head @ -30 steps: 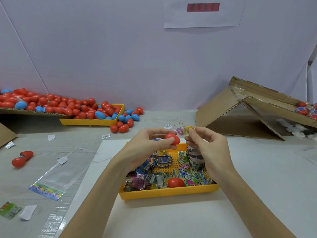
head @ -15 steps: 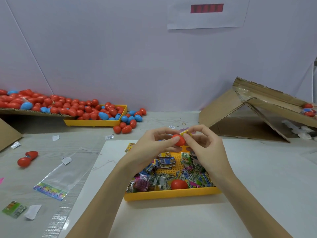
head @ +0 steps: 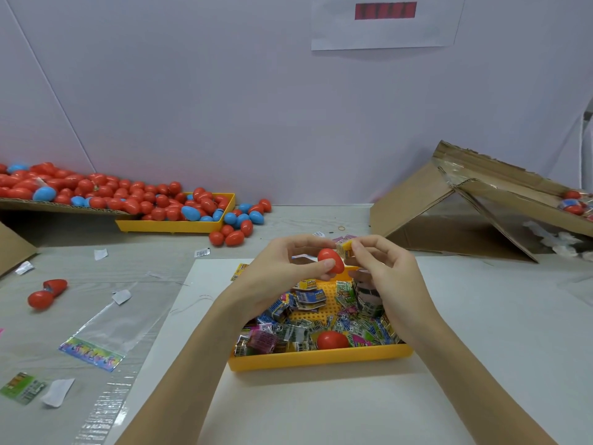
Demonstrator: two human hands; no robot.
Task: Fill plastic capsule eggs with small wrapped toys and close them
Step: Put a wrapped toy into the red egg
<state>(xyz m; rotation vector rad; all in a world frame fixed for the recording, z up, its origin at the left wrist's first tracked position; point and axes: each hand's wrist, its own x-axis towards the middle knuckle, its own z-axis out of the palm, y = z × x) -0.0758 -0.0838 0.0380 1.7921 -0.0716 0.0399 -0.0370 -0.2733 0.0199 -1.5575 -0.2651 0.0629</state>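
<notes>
My left hand [head: 285, 268] holds a red capsule egg half [head: 331, 260] between thumb and fingers, above the yellow tray [head: 317, 358]. Right beside it, my right hand [head: 382, 268] pinches a small yellow wrapped toy [head: 345, 248] at the egg half's upper right edge. The tray holds several wrapped toys [head: 308, 300] and another red egg piece [head: 332, 340] near its front wall.
A pile of red and blue eggs [head: 96, 194] spills from cardboard into a second yellow tray [head: 173, 224] at the back left. An open red egg [head: 46, 292] and clear plastic bags [head: 106, 332] lie on the left. A tilted cardboard box [head: 475, 200] stands back right.
The wrapped toy was pressed against the red egg half half a second ago; now my right hand holds it slightly higher, at the egg's upper right. Both hands stay above the tray.
</notes>
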